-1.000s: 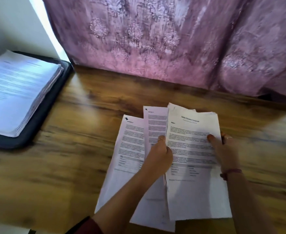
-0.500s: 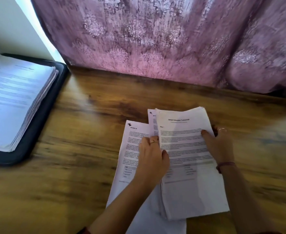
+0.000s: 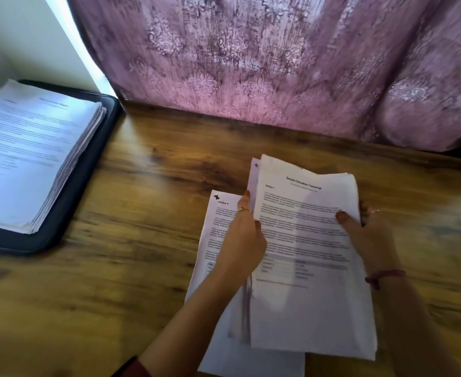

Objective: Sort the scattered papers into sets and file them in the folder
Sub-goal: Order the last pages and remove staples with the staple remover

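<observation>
Left hand (image 3: 244, 238) grips left edge of paper set (image 3: 308, 262), right hand (image 3: 370, 235) pinches right edge, low over worktop (image 3: 131, 268). One loose sheet (image 3: 218, 213) beneath, unheld. Folder (image 3: 69, 197) far left, already stacked. Risk: uneven edges, sheets slip or fan out on lift.

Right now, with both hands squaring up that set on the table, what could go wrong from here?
1. The Section 6 sheet lies loose under the gathered set, so lifting may drag it along or leave it behind.
2. The left hand and right hand hold only the set's side edges; sheets are offset at the top, so some could slip.
3. The filed stack in the folder is already thick and fanned.
</observation>
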`<state>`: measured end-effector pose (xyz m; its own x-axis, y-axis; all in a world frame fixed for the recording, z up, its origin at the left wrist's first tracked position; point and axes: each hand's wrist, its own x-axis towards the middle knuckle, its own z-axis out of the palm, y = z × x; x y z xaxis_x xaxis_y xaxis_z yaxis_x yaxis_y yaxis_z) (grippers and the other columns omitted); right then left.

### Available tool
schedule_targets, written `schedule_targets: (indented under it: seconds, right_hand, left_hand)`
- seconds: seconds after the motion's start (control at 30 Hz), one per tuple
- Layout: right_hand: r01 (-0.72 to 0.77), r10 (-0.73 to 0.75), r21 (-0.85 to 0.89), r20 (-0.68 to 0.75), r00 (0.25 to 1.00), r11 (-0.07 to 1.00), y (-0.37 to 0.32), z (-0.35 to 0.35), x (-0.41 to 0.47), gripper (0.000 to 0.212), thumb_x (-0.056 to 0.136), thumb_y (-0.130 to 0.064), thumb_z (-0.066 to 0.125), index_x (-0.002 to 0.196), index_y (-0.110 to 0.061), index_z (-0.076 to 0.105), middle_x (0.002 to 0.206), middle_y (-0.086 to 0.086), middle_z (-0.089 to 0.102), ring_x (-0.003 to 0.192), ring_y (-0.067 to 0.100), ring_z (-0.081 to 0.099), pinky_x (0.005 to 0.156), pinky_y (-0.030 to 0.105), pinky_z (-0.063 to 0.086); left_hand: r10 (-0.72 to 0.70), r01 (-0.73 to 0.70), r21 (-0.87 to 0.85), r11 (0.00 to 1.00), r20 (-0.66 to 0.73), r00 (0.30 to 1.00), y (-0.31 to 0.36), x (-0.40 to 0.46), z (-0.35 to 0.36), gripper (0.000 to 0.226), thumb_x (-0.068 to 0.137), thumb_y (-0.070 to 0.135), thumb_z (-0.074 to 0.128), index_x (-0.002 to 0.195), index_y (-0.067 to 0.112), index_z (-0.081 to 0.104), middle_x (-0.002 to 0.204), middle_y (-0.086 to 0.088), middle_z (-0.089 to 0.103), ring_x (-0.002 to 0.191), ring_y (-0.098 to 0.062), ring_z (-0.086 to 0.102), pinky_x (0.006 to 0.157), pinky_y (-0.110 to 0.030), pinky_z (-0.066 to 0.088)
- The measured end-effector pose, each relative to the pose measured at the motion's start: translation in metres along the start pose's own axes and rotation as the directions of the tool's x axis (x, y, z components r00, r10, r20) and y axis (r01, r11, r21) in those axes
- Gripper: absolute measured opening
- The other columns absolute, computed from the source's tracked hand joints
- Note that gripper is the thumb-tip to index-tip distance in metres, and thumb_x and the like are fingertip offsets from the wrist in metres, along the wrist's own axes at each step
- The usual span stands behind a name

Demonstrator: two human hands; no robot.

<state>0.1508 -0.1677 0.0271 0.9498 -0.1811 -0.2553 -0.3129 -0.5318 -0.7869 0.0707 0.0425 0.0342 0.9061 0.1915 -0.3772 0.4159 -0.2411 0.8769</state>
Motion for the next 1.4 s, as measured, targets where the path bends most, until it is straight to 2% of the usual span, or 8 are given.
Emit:
schedule_targets:
  seconds: [0.23, 0.4, 0.6, 0.7, 0.83, 0.97, 1.1, 1.4]
  right_hand:
    - [-0.05, 0.046, 0.061, 0.074, 0.996, 0.997, 0.013, 0.045, -0.056, 0.033, 0.094, -0.023, 0.06, 0.123, -0.009, 0.052, 0.11, 0.01, 0.063, 0.086, 0.018, 0.062, 0.062, 0.027, 0.046]
    - [0.054, -0.052, -0.129, 0.018, 0.998, 0.99, 0.017, 0.071, -0.077, 0.046, 0.097, -0.027, 0.054, 0.135, -0.004, 0.043, 0.121, 0.013, 0.059, 0.103, 0.029, 0.061, 0.073, 0.031, 0.052]
    - [0.068, -0.078, -0.292, -0.021, 0.997, 0.954, 0.019, 0.069, -0.083, 0.054, 0.091, -0.035, 0.062, 0.132, -0.004, 0.046, 0.123, 0.016, 0.052, 0.113, 0.033, 0.051, 0.09, 0.044, 0.051]
    - [0.008, -0.022, -0.281, -0.045, 0.999, 0.96, 0.021, 0.065, -0.091, 0.066, 0.089, -0.039, 0.064, 0.138, -0.003, 0.04, 0.132, 0.017, 0.044, 0.122, 0.036, 0.045, 0.096, 0.048, 0.045]
    - [-0.01, 0.012, -0.123, 0.019, 1.0, 0.992, 0.019, 0.069, -0.103, 0.057, 0.089, -0.036, 0.065, 0.133, -0.008, 0.043, 0.123, 0.009, 0.047, 0.106, 0.026, 0.056, 0.082, 0.038, 0.057]
    - [-0.113, 0.109, 0.131, 0.037, 0.993, 0.985, 0.021, 0.067, -0.102, 0.035, 0.094, -0.025, 0.06, 0.124, -0.013, 0.045, 0.113, 0.004, 0.059, 0.089, 0.017, 0.061, 0.057, 0.018, 0.048]
    - [-0.189, 0.161, 0.33, 0.112, 0.981, 0.925, 0.027, 0.045, -0.095, 0.015, 0.095, -0.024, 0.059, 0.103, -0.016, 0.05, 0.101, 0.004, 0.065, 0.083, 0.016, 0.066, 0.056, 0.023, 0.054]
    - [0.224, -0.247, 0.663, -0.061, 0.967, 0.714, 0.006, -0.058, -0.05, 0.018, 0.094, -0.014, 0.059, 0.112, -0.016, 0.06, 0.109, 0.009, 0.07, 0.1, 0.029, 0.068, 0.077, 0.042, 0.058]
  left_hand:
    - [-0.113, 0.118, 0.155, 0.981, -0.038, 0.993, -0.04, -0.021, -0.051, 0.057, 0.099, 0.01, 0.041, 0.151, 0.008, 0.018, 0.133, -0.009, 0.055, 0.107, -0.021, 0.057, 0.093, -0.04, 0.049]
    - [-0.084, 0.093, 0.231, 0.968, -0.052, 0.995, -0.06, -0.033, -0.052, 0.043, 0.098, 0.008, 0.042, 0.14, 0.01, 0.035, 0.111, 0.004, 0.059, 0.089, -0.006, 0.059, 0.066, -0.015, 0.051]
    - [-0.003, 0.136, 0.522, 0.842, -0.248, 0.969, -0.067, -0.033, -0.056, 0.07, 0.098, 0.042, 0.047, 0.151, 0.006, 0.019, 0.125, -0.009, 0.032, 0.115, -0.021, 0.039, 0.093, -0.031, 0.038]
    - [-0.144, 0.207, 0.333, 0.92, -0.202, 0.969, -0.067, -0.029, -0.057, 0.067, 0.097, 0.043, 0.05, 0.147, 0.006, 0.026, 0.14, -0.011, 0.036, 0.126, -0.026, 0.044, 0.102, -0.038, 0.045]
    - [-0.096, 0.134, 0.241, 0.961, -0.16, 0.982, -0.068, -0.028, -0.042, 0.023, 0.1, 0.036, 0.047, 0.111, 0.018, 0.038, 0.113, 0.001, 0.059, 0.089, -0.016, 0.064, 0.069, -0.033, 0.059]
    - [-0.037, 0.062, 0.147, 0.987, -0.171, 0.985, -0.07, -0.025, -0.032, 0.027, 0.098, 0.037, 0.051, 0.111, 0.016, 0.038, 0.106, 0.005, 0.059, 0.084, -0.012, 0.065, 0.059, -0.022, 0.054]
    - [0.017, -0.028, -0.055, 0.998, -0.183, 0.983, -0.059, -0.028, -0.012, 0.029, 0.091, 0.03, 0.065, 0.106, 0.017, 0.044, 0.095, 0.013, 0.062, 0.078, -0.001, 0.063, 0.052, -0.013, 0.05]
    - [0.292, -0.383, -0.302, 0.873, -0.306, 0.906, 0.033, -0.025, 0.038, 0.03, 0.082, 0.031, 0.076, 0.1, 0.033, 0.052, 0.091, 0.017, 0.072, 0.083, -0.001, 0.07, 0.062, -0.015, 0.054]
